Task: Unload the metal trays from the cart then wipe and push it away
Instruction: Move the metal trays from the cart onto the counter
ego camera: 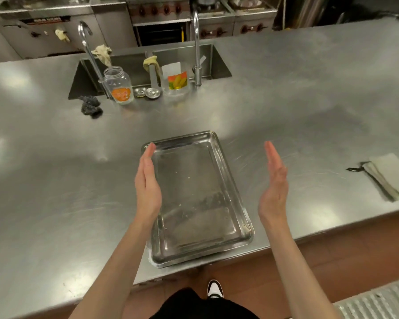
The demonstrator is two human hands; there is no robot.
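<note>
While metal tray (197, 199) lies on worktop (309, 107), left hand (148, 180), right hand (274, 180) flank it, fingers straight, together, holding nothing; tray looks stiff, light, slick; grip long rims.

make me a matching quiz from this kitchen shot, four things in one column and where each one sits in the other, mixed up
Things:
1. metal tray
2. dark scouring pad
3. folded cloth
4. yellow rag

Places:
A. draped over the sink divider
B. far right on the counter
C. near edge of the counter, between the left hand and right hand
D. on the counter by the sink's left corner

Pairs: 1-C, 2-D, 3-B, 4-A
</note>
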